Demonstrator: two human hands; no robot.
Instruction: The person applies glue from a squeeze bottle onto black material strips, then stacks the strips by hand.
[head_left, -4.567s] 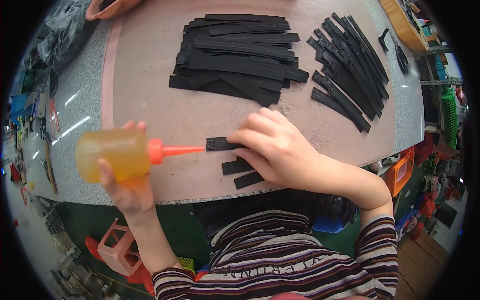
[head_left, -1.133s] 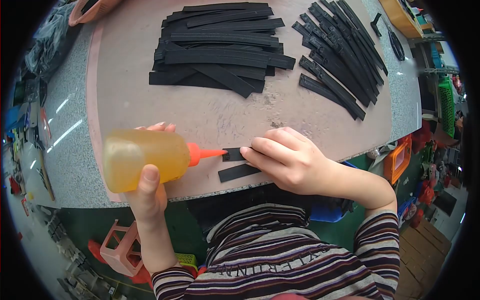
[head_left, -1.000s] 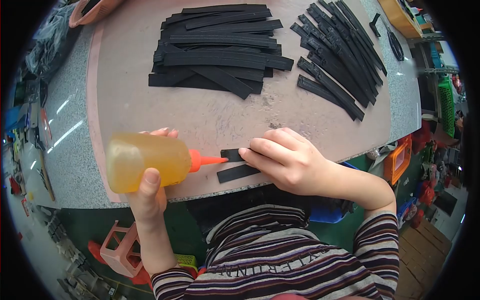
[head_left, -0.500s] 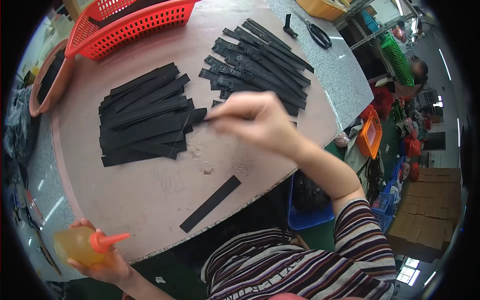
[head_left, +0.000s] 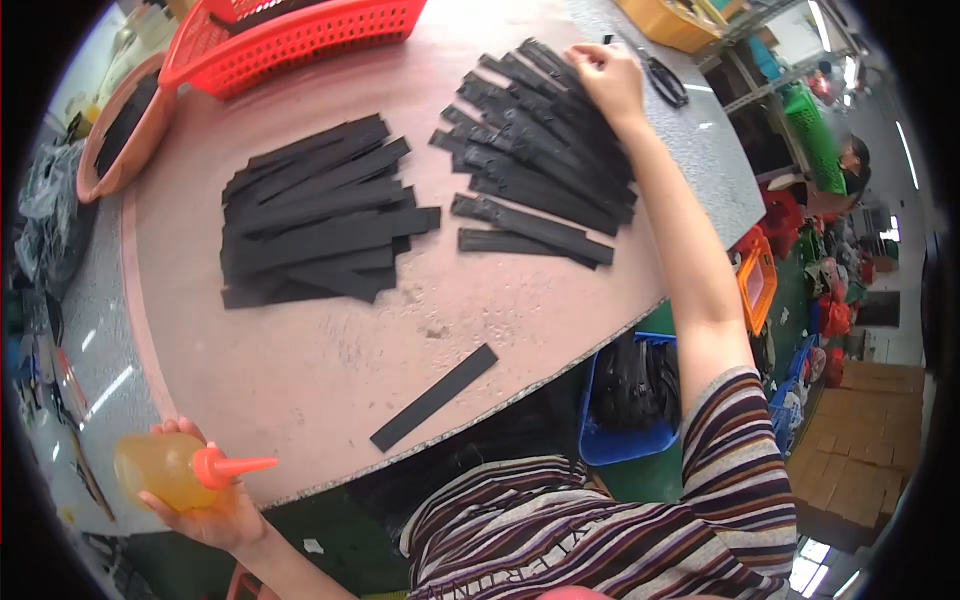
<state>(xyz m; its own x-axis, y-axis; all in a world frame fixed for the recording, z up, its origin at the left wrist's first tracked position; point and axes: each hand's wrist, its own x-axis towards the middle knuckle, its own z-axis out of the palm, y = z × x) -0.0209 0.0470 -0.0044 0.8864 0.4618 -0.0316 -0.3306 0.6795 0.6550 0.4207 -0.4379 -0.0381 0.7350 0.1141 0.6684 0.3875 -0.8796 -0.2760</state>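
Note:
My left hand [head_left: 215, 515] is wrapped round a bottle of yellowish liquid [head_left: 158, 470] with a red nozzle pointing right. At the top right of the table, my right hand [head_left: 608, 82] has its fingers closed at the upper end of a fan of black strips with buckle-like ends [head_left: 540, 140]; what the fingertips hold is too small to name. A pile of plain black strips [head_left: 310, 225] lies left of the fan. One single black strip [head_left: 435, 397] rests slantwise near the table's front edge.
A red basket [head_left: 300, 45] and an orange-pink basket [head_left: 130, 150] stand at the back left. Black-handled scissors [head_left: 665, 82] lie beyond my right hand. Below the table's edge is a blue bin [head_left: 625, 445] with black items. A person's head [head_left: 855, 165] shows far right.
My right hand has moved up and right, from beside the plain strip pile to the far end of the fan. The view has shifted slightly. My left hand still holds the bottle.

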